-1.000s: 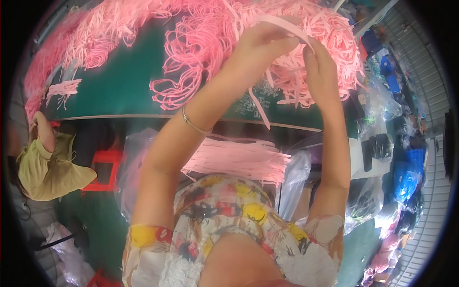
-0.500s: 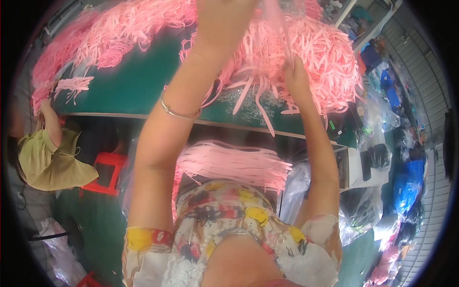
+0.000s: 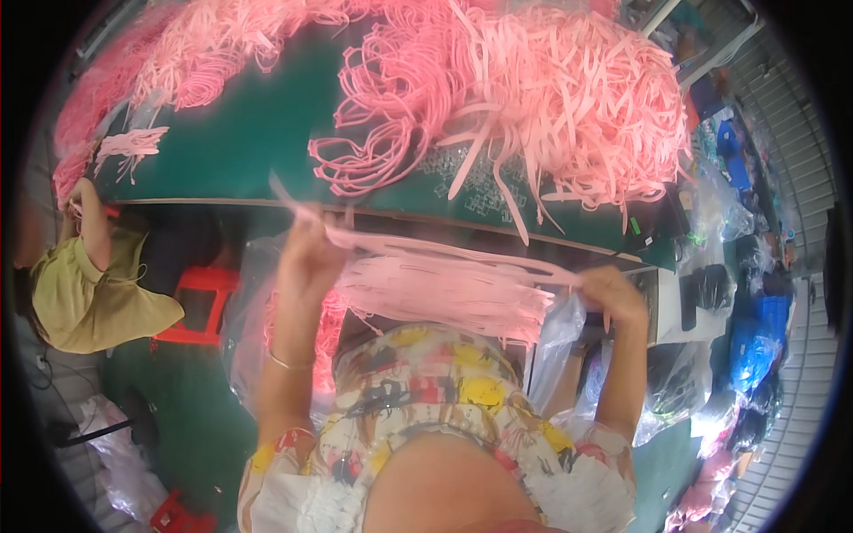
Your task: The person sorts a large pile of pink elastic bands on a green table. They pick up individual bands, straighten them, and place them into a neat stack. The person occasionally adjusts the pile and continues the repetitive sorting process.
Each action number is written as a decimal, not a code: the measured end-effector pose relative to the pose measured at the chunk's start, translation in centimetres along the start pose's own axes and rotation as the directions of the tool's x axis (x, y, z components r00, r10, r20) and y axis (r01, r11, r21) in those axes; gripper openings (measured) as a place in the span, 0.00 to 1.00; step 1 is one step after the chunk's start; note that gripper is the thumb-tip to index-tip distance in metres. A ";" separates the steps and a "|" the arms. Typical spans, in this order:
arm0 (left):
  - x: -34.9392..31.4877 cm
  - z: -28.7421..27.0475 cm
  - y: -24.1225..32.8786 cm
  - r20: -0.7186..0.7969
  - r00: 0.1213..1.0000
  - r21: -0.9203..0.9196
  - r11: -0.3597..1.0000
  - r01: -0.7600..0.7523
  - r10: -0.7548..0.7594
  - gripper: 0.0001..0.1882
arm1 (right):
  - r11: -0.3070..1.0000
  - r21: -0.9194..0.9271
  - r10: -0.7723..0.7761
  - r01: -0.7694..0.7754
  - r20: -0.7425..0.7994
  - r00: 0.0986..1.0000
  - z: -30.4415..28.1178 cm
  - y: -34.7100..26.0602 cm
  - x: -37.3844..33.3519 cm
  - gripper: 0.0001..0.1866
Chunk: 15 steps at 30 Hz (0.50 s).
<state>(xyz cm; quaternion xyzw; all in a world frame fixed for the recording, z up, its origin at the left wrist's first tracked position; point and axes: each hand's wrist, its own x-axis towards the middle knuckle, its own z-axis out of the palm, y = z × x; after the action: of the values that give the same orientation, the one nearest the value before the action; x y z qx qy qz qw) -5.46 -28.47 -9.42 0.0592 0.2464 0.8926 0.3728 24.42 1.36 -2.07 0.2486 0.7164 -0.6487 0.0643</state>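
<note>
Between my two hands a pale pink strap (image 3: 462, 251) is stretched out, just above my lap. My left hand (image 3: 311, 258) is closed round one end, and a short tail of it sticks up past the fingers. At the other end my right hand (image 3: 611, 293) pinches the strap. Beneath it a flat bundle of pink straps (image 3: 444, 298) lies across my lap. On the green table (image 3: 258, 124) ahead, a large heap of loose pink straps (image 3: 577, 107) rises on the right, beside looped pink cords (image 3: 382, 107).
Small clear buckles (image 3: 480, 182) lie scattered near the table's front edge. At the left another person (image 3: 89, 275) works by a red stool (image 3: 200, 302). Clear plastic bags (image 3: 249, 311) hang beside my left arm. A white box (image 3: 675, 311) stands at the right.
Both hands have come back from the heap toward my body, drawing the pink strap out between them. The left hand has moved down and left; the looped cords now show fully.
</note>
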 end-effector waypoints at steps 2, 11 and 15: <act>-1.9 -5.7 -2.3 -0.085 0.986 -0.052 0.989 0.141 -0.145 0.10 | 0.983 0.120 0.137 -0.142 0.045 0.989 0.1 5.2 -0.3 0.13; -4.3 -17.8 -3.7 -0.416 0.847 0.430 0.750 0.503 -0.330 0.11 | 0.552 -0.786 0.274 -0.277 -0.142 0.951 5.1 10.0 2.0 0.21; -4.4 -18.3 -2.2 -0.417 0.908 0.819 0.420 0.392 -0.034 0.18 | 0.413 -0.902 -0.100 -0.125 -0.181 0.978 4.2 5.0 2.3 0.18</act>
<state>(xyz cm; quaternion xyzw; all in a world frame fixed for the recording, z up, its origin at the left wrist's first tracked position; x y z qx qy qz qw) -6.25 -37.42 -26.11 0.0596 0.7415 0.5696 0.3496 23.67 -1.94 -8.09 0.2453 0.9538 -0.1265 0.1187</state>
